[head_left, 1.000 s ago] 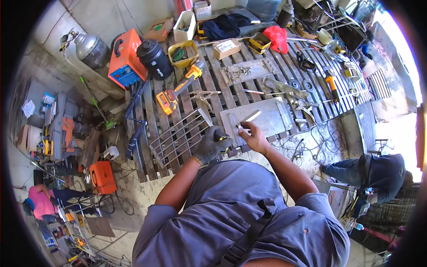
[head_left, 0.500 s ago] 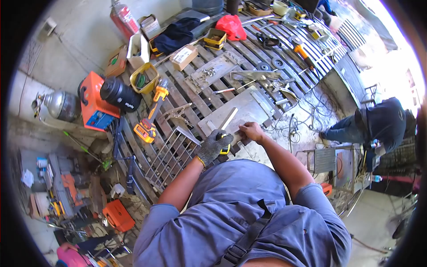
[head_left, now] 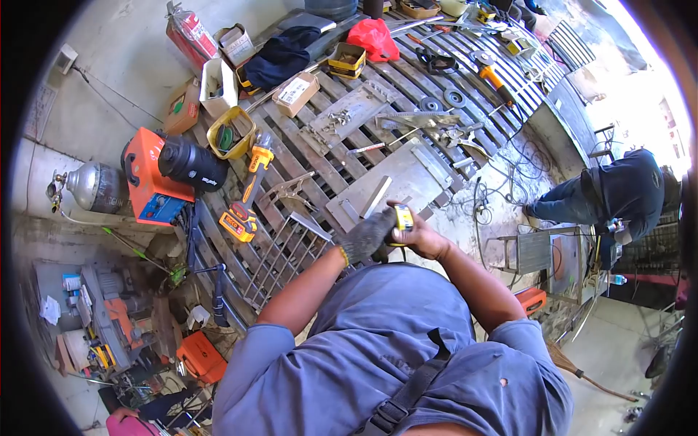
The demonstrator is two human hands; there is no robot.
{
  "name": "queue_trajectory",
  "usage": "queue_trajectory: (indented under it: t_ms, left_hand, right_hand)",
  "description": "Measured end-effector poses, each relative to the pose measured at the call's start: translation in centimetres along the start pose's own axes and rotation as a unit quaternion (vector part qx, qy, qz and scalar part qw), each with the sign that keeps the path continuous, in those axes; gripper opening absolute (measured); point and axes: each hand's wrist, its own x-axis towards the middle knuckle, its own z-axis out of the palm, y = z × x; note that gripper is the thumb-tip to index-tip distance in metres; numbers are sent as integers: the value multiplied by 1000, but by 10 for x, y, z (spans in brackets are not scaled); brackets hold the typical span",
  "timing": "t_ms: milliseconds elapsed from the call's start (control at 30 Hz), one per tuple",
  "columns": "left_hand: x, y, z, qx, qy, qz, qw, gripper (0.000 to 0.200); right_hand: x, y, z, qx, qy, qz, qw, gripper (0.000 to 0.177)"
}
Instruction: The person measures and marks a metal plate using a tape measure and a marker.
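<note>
My right hand [head_left: 425, 238], bare, is closed around a yellow and black tape measure [head_left: 403, 218] in front of my belly. Beside it is my left hand [head_left: 366, 237] in a grey knit glove, its fingers bent in against the tape measure. A dark shape shows below the glove, but what those fingers hold is hidden. Just beyond the hands, a flat metal bar [head_left: 376, 196] lies on a grey metal plate [head_left: 392, 178]. Left of my gloved hand is a welded metal grid [head_left: 283, 258].
An orange cordless angle grinder [head_left: 249, 192] lies on the slatted metal table [head_left: 280, 142], near an orange machine [head_left: 149, 178]. Beyond are a cardboard box [head_left: 297, 94] and a red plastic bag [head_left: 373, 40]. Cables [head_left: 502, 182] trail across the floor near another person [head_left: 618, 192] at right.
The tape measure has passed from my gloved left hand to my right hand. Both hands have come together, and my left has moved slightly right.
</note>
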Motion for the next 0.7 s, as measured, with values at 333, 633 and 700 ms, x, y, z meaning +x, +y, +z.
queue_trajectory:
  t_ms: [333,633,700]
  left_hand:
    - [105,-25,-49,570,129,-105,805,91]
    - [127,-79,-102,470,192,-39,861,32]
    - [125,-69,-99,523,240,-70,815,38]
  right_hand:
    - [-118,-19,-56,140,111,-19,984,48]
    - [-192,-39,-55,265,115,-139,947,60]
    - [-192,-39,-52,281,133,-161,937,60]
